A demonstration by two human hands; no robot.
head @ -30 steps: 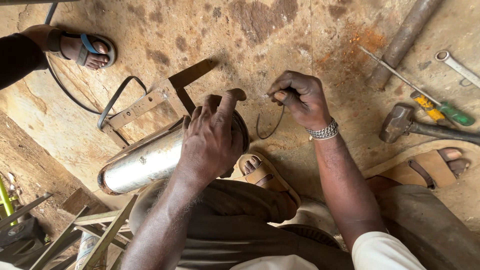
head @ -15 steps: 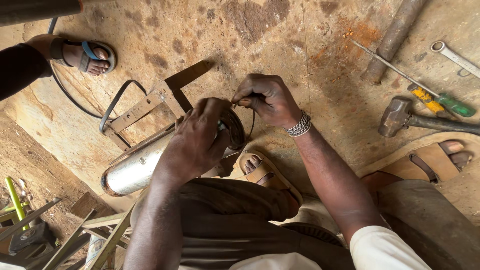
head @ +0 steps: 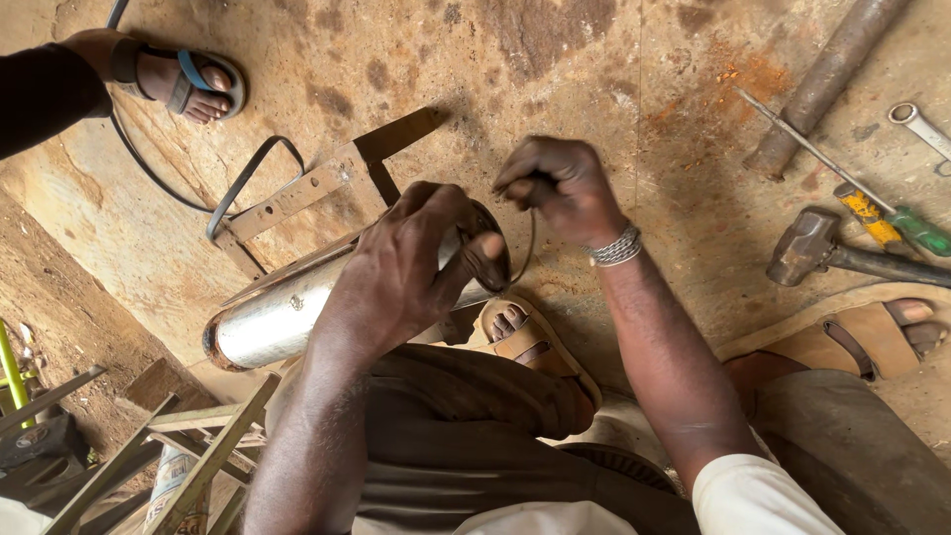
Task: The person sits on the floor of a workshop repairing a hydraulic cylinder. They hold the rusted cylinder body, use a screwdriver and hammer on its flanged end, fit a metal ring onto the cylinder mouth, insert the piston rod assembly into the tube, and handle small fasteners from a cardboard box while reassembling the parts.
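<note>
While gripped: left hand (head: 416, 263) clamps the silver cylinder (head: 282, 312).
Right hand (head: 560, 188): fist pinching thin wire (head: 530, 243).
Progress: wire loose at cylinder's end.

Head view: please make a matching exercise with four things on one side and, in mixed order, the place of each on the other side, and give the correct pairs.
Things:
1. metal cylinder
2. hammer
3. screwdriver
4. blue sandal

Places:
A. top left, on another person's foot
B. on the floor at the right, head beside the yellow and green handle
C. under the left hand, lying on its side
D. at the right, thin shaft pointing up-left toward the rusty pipe

Pairs: 1-C, 2-B, 3-D, 4-A
</note>
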